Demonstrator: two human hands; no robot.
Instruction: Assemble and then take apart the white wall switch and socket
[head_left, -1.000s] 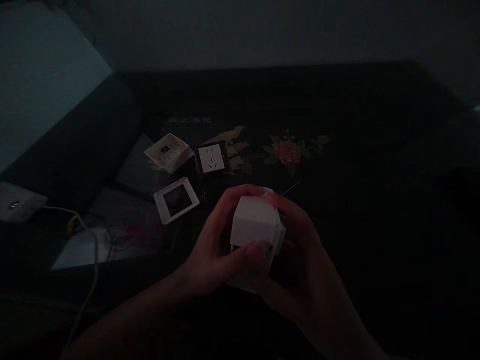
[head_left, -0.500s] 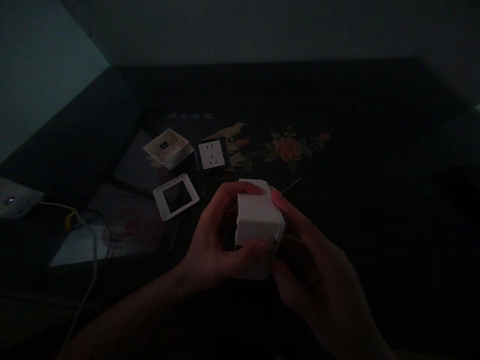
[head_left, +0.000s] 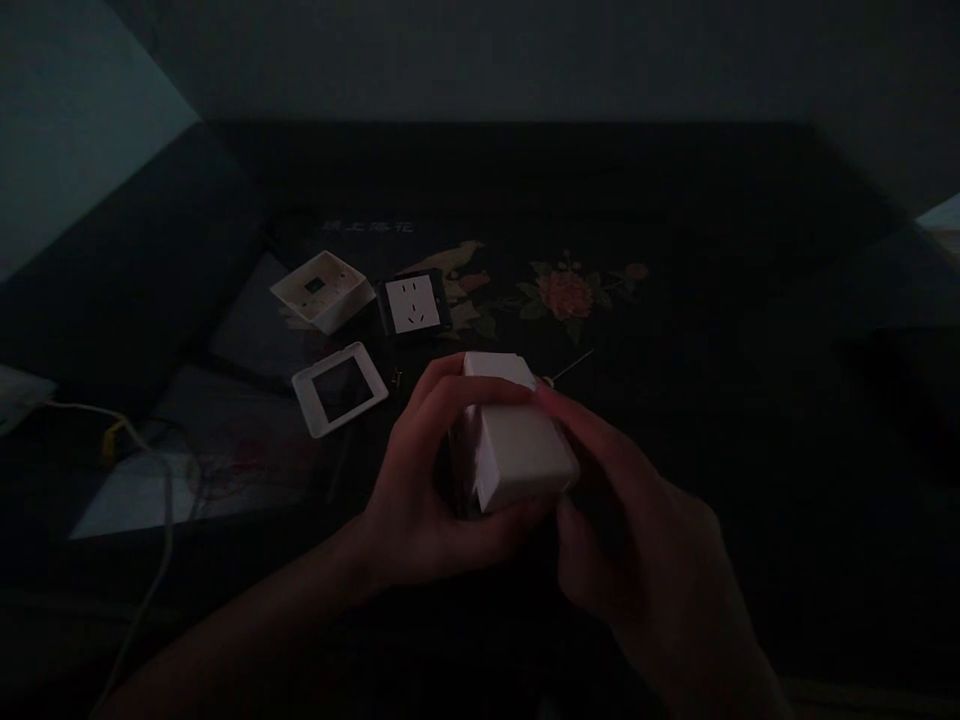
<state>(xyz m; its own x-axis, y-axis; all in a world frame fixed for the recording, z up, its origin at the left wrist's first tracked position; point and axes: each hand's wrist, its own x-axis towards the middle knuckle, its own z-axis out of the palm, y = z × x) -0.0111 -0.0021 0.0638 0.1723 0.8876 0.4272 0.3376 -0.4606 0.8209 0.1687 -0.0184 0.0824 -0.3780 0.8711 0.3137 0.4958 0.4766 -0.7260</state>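
Observation:
The scene is very dim. Both hands hold a white plastic box above a dark table. My left hand wraps it from the left, fingers over its top and thumb under it. My right hand grips its right side, with fingers closed along the top edge. Beyond the hands lie a white socket face with pin holes, an open white back box and a white square frame.
The dark table bears a printed flower and bird pattern. A thin metal pin lies just past the box. A small screw sits near the frame. A pale cable runs along the left.
The white box has been turned in my hands, its broad face now tilted to the right. The view has shifted slightly, so the parts on the table sit further left.

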